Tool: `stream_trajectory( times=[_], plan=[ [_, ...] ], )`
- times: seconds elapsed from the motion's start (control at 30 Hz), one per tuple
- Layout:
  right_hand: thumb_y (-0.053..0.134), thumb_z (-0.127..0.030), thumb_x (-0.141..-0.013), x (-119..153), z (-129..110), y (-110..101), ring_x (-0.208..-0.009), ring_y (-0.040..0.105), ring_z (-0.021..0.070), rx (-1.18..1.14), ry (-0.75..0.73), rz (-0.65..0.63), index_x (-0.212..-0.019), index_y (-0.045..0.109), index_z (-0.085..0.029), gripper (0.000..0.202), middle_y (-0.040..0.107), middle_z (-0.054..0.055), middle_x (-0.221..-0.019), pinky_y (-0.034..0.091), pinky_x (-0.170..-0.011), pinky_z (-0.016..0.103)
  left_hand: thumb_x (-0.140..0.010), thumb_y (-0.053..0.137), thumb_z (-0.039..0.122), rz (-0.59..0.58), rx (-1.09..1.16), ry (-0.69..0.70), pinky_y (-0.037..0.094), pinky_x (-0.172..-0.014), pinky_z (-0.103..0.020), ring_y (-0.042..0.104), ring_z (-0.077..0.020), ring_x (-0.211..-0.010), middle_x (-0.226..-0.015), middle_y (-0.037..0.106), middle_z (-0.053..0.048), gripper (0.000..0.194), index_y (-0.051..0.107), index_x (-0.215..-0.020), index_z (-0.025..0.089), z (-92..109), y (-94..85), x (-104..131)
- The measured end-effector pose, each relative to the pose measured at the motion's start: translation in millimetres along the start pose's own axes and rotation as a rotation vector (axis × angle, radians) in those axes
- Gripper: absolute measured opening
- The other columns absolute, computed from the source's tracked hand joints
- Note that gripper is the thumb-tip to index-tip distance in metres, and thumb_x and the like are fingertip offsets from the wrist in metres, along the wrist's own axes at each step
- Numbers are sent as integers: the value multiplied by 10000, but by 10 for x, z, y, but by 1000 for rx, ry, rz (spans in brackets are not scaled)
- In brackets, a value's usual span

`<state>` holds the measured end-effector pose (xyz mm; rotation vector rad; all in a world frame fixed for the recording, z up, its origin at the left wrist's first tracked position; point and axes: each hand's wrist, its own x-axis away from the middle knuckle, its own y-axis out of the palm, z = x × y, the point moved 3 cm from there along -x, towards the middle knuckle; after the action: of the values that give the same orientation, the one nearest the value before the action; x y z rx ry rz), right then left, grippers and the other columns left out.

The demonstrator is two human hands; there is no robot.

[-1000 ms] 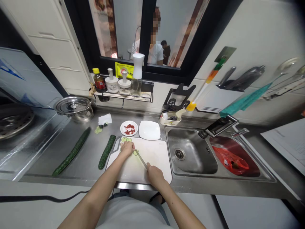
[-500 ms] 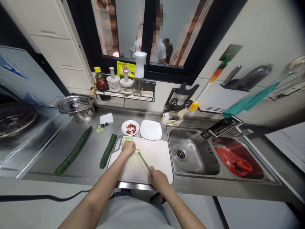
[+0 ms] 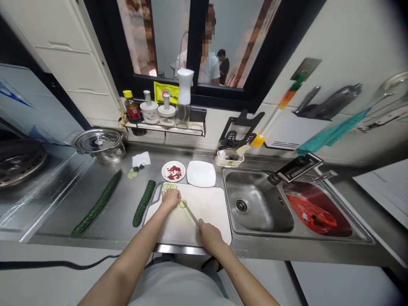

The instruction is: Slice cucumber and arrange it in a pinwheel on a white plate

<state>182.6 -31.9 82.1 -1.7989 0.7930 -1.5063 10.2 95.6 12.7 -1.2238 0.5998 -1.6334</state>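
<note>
My right hand (image 3: 210, 236) is closed round the handle of a knife (image 3: 192, 216), whose blade tip lies at a round cucumber slice (image 3: 182, 204) on the white cutting board (image 3: 204, 229). My left hand (image 3: 171, 198) rests on the board just left of that slice, fingers bent together; what they hold, if anything, is hidden. Behind it, several thin slices (image 3: 170, 186) overlap near the board's back left corner. A cut cucumber (image 3: 144, 203) lies left of the board, and a longer cucumber (image 3: 97, 206) farther left.
Behind the board stand a plate of red pieces (image 3: 173, 171) and a white square plate (image 3: 201, 174). A steel sink (image 3: 259, 204) is at the right. A lidded pot (image 3: 106, 148) stands back left, near white paper (image 3: 141, 159). A person (image 3: 209, 68) shows in the window.
The camera view has shifted slightly. Both hands, the knife and the slices show almost no movement on the board.
</note>
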Motion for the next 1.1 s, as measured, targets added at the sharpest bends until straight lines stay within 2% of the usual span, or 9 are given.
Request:
stream_trajectory(
  times=[0.4,1.1],
  plan=[
    [349,-62,-864,-26,-46,-89,-958,656,240,44,-3,16,-1157,520,-149,351,682,156,-1012,443,-709,304,-719,631,181,2,-8,13,283,-973,-399,542,-233,-1064,-934,701,-43,105,689,-788,234,-5,8,-13],
    [351,-48,-871,-150,108,-178,-943,665,257,210,-120,80,-1165,549,-132,364,688,165,-999,474,-749,344,-731,615,169,31,-17,20,284,-975,-410,558,-241,-1054,-923,705,-51,108,686,-791,225,39,-28,50]
  ],
)
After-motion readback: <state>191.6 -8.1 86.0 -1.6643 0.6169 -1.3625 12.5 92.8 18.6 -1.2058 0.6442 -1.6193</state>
